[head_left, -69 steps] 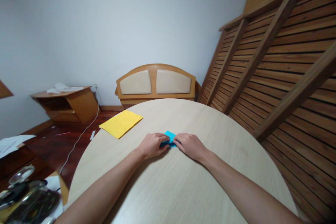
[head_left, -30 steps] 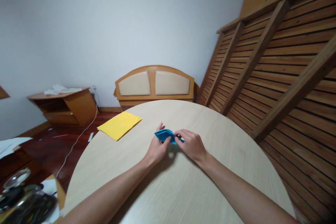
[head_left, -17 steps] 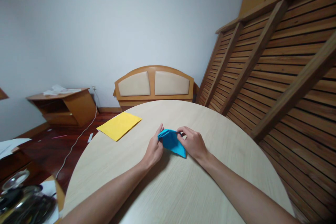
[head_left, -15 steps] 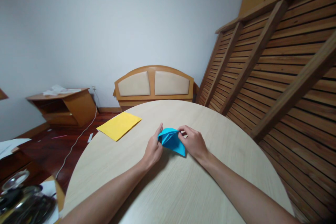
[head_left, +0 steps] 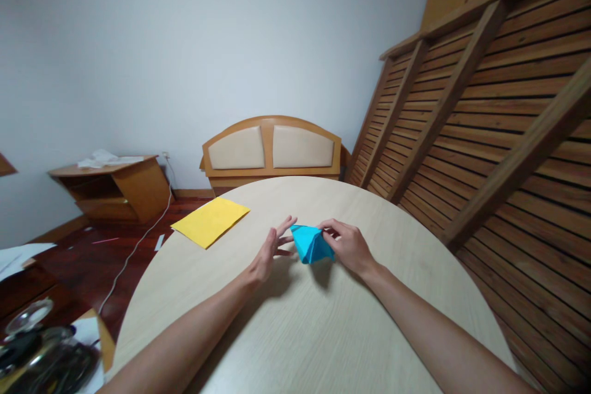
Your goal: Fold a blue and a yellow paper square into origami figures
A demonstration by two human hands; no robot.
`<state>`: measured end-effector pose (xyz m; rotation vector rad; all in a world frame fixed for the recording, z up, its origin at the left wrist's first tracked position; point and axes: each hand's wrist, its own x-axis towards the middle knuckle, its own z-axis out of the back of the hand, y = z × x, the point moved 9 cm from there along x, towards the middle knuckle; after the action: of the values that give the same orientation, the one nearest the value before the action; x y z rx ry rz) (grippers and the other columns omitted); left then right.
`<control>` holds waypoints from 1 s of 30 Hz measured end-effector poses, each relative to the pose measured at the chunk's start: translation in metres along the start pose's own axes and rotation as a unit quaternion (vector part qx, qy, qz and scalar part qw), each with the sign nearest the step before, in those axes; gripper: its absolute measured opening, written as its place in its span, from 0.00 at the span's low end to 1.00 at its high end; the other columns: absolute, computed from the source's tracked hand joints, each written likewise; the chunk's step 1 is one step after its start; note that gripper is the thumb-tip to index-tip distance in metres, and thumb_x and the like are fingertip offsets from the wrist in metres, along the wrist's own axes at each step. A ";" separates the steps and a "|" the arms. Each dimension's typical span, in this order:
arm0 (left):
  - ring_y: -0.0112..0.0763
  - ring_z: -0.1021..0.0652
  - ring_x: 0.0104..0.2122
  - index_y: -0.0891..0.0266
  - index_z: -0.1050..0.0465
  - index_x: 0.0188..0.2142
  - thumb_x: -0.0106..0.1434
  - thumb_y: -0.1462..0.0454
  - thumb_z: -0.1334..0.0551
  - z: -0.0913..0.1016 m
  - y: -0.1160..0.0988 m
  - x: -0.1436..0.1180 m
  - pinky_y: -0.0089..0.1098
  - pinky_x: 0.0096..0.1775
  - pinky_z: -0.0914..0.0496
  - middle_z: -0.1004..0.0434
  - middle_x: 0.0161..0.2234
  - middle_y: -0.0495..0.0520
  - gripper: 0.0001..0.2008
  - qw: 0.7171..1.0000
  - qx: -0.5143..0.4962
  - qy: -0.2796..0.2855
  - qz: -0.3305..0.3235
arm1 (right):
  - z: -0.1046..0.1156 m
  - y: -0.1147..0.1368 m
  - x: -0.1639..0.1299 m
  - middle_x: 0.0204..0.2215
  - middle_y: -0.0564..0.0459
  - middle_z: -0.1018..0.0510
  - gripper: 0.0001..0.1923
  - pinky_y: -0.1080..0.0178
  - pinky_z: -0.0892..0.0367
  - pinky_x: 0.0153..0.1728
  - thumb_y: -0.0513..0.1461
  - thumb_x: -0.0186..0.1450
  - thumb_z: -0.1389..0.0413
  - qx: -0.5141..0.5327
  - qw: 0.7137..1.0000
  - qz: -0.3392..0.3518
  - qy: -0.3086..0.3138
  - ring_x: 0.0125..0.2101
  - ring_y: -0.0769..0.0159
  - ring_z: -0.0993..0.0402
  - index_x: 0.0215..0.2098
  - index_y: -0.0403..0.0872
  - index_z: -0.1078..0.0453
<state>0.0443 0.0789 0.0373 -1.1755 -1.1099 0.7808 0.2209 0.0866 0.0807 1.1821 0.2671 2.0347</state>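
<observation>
Blue folded paper (head_left: 307, 243): above mid of round surface (head_left: 314, 332), a bit twd 12 o'clock; creased into facets, tilted, shadow below.
L hand (head_left: 266, 252): at 9 o'clock of blue folded paper; fingers spread apart, tips just beside its L corner, can't tell if touching.
R hand (head_left: 349, 246): at 3 o'clock of same; thumb & fingers clamped on its upper R edge.
Yellow paper (head_left: 211, 221): flat on surface, approx 10 o'clock from blue, apart from both hands.
Headboard (head_left: 271, 148): past surface's 12 o'clock edge, arched wood w/ 2 cream pads.
Slatted wood panel (head_left: 462, 123): leaning, approx 2 o'clock.
Cabinet (head_left: 138, 188): approx 10 o'clock, white sheets (head_left: 108, 159) on top.
</observation>
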 end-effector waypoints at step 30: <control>0.24 0.29 0.23 0.65 0.25 0.28 0.52 0.49 0.28 0.010 0.039 0.006 0.26 0.28 0.35 0.29 0.22 0.49 0.20 0.981 -0.036 -0.030 0.188 | -0.002 -0.001 -0.001 0.32 0.54 0.17 0.09 0.65 0.27 0.33 0.35 0.63 0.46 0.003 1.000 0.014 0.011 0.29 0.67 0.22 0.38 0.49 0.25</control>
<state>0.0397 0.0967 0.0016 -1.4533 -0.9837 1.0785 0.2199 0.0869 0.0789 1.1740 0.2695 2.0726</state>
